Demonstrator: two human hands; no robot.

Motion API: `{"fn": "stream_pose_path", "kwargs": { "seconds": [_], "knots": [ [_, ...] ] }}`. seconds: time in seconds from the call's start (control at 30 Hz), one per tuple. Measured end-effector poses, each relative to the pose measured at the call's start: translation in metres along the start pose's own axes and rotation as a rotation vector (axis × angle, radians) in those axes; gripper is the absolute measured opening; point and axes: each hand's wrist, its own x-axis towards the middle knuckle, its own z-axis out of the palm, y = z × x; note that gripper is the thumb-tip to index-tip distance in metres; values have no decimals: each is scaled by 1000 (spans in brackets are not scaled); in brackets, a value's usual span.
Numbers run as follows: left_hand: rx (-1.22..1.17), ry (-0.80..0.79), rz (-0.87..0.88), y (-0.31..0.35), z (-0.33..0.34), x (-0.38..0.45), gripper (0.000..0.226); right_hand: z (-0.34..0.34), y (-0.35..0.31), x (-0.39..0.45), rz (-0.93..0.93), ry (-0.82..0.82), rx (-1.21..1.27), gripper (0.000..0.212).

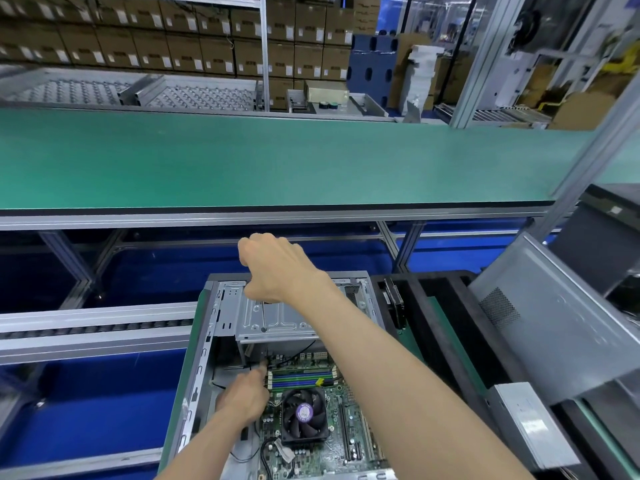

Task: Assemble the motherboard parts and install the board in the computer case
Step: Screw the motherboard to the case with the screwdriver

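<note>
An open grey computer case (194,368) lies in front of me with the green motherboard (343,400) inside it. A black CPU fan (304,418) sits on the board. My right hand (277,268) is raised over the case's metal drive cage (294,320) and grips the handle of a screwdriver. The screwdriver's thin shaft (264,315) runs straight down past the cage to the board's far left corner. My left hand (242,398) is inside the case, its fingertips pinching around the screwdriver tip by the memory slots. The tip itself is hidden.
Right of the case, a black foam tray (446,306) holds a hard drive (397,303). A grey side panel (561,327) leans beyond it, with a silver power supply (530,424) below. A green conveyor belt (277,161) runs across behind. Roller rails (97,329) lie to the left.
</note>
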Motion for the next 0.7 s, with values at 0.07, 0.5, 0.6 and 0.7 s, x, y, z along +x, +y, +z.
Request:
{"fn": "stream_pose_path", "kwargs": {
  "seconds": [0.07, 0.5, 0.6, 0.7],
  "knots": [
    [-1, -1, -2, 0, 0, 0, 72, 4, -1, 0, 27, 40, -48, 20],
    [0, -7, -16, 2, -2, -3, 67, 8, -1, 1, 24, 61, -116, 26],
    [1, -8, -14, 2, -3, -3, 66, 6, 1, 2, 7, 8, -42, 22],
    [-9, -8, -17, 3, -2, -3, 65, 9, 0, 2, 55, 78, -166, 27]
  ]
}}
